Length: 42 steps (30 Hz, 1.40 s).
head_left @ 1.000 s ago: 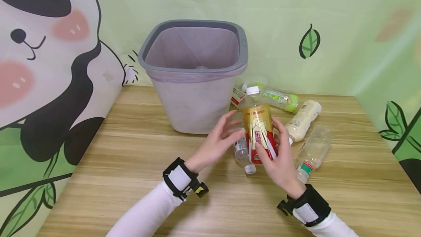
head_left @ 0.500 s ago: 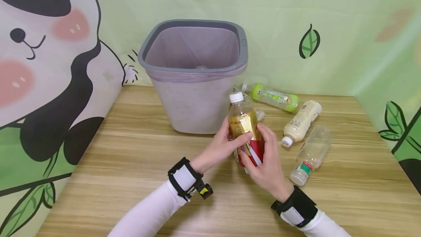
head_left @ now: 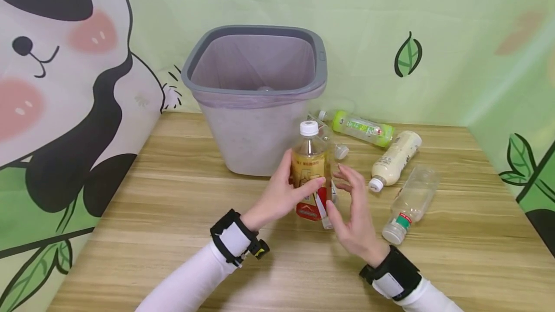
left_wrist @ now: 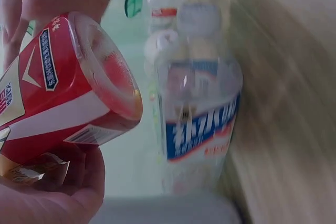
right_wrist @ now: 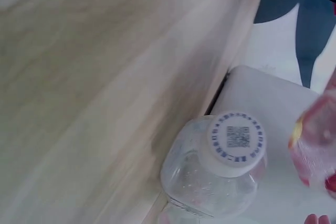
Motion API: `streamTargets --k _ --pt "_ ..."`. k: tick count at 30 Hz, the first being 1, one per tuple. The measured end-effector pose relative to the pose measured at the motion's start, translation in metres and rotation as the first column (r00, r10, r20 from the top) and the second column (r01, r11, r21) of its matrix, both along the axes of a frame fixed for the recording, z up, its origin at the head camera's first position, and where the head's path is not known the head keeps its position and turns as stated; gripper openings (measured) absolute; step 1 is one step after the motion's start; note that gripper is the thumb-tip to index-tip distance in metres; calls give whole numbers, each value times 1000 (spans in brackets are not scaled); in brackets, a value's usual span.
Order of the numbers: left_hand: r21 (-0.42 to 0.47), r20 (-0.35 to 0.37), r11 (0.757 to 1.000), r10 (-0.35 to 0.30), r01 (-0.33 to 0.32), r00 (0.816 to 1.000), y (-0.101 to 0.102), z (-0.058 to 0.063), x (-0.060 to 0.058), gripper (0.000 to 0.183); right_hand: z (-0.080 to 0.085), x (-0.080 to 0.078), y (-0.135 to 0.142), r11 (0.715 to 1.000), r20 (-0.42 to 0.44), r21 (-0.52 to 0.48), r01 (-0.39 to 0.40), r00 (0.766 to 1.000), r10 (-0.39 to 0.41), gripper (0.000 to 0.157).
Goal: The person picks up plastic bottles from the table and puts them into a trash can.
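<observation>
My left hand [head_left: 277, 196] holds a plastic drink bottle [head_left: 309, 162] with a gold and red label, white cap up, in front of the bin. In the left wrist view, its red base tilts toward the camera, and a crumpled gold flap [left_wrist: 39, 171] shows by the fingers. To its right is my right hand [head_left: 357, 220], fingers parted and lightly bent. Its thumb is close to the bottle; whether it touches cannot be told. Behind the held bottle lies a clear bottle with a blue and white label [left_wrist: 199, 124], mostly hidden in the head view.
A grey-rimmed bin [head_left: 256, 134] with a liner stands behind the hands. To the right lie a green-labelled bottle [head_left: 362, 129], a cream bottle [head_left: 396, 160] and a clear bottle [head_left: 416, 191]. Another clear bottle [head_left: 325, 134] lies by the bin. A printed cloth wall [head_left: 368, 37] backs the table.
The gold and red bottle has moved left and a little down. My left hand has taken hold of it; my right hand has let go and its fingers have spread.
</observation>
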<state>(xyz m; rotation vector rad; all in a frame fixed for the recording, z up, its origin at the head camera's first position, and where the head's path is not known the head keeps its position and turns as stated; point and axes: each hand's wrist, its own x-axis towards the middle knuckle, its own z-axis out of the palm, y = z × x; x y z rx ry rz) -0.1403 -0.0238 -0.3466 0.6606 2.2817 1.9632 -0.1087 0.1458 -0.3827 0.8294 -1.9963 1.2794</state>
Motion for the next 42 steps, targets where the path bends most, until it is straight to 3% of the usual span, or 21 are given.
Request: streamTargets --k 4,9,15,23,28,35,38,42 --pt "-80 -121 995 48 -57 992 -9 -1 -3 71 3 -2 3 992 33 -113 -50 998 54 52" --pt "-172 -260 980 52 -99 964 -24 -7 -14 77 1 -5 6 975 12 -203 -95 995 100 50" --pt "-262 -370 954 41 -147 928 -39 11 -15 77 -5 -10 5 965 -16 -227 -130 991 130 53" --pt "-296 -412 937 51 -187 910 -51 54 -11 71 -12 -20 6 963 43 -225 -150 986 163 64" --pt "-260 -360 940 119 -222 925 -62 87 -12 64 -6 -22 5 955 59 -248 -166 981 186 62" --pt "-149 -269 964 176 -222 947 -77 136 -26 49 -1 -21 1 961 128 -229 -153 974 185 65" --pt "-51 -237 976 194 -211 952 -81 157 -35 43 0 -21 -2 962 140 -222 -156 972 190 65" --pt "75 -223 971 239 -228 945 -85 179 -51 37 -1 -21 -4 964 149 -213 -160 969 194 65"
